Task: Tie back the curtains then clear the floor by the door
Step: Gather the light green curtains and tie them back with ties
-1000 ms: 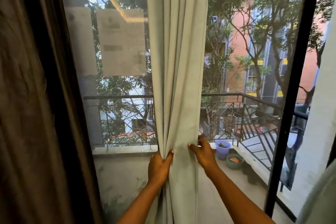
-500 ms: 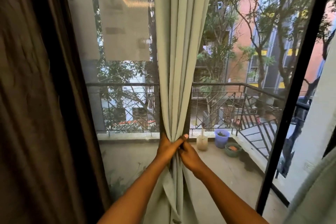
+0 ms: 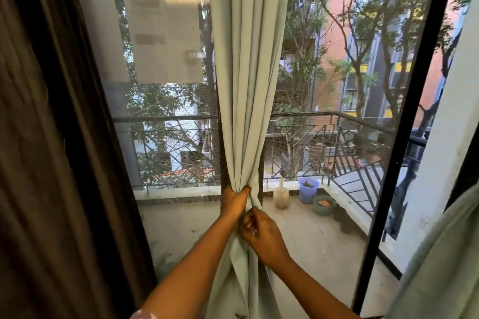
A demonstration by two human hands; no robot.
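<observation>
A pale green curtain [image 3: 248, 59] hangs down the middle of a glass balcony door. My left hand [image 3: 234, 201] is closed around it at railing height, squeezing the folds into a narrow bunch. My right hand [image 3: 263, 235] sits just below and to the right, fingers curled against the gathered fabric under the left hand. Below the hands the cloth spreads loose again. No tie-back cord or hook can be made out. The floor by the door is out of sight.
A dark brown curtain [image 3: 44, 163] fills the left side. A black door frame [image 3: 404, 137] runs down the right, with another pale curtain [image 3: 440, 267] at the lower right. Outside are a balcony railing [image 3: 324, 122], a blue pot [image 3: 308, 189] and a green pot [image 3: 324, 204].
The two hands came together from either side of the pale curtain and bunched it. The right hand has dropped just under the left. The view has tipped slightly downward.
</observation>
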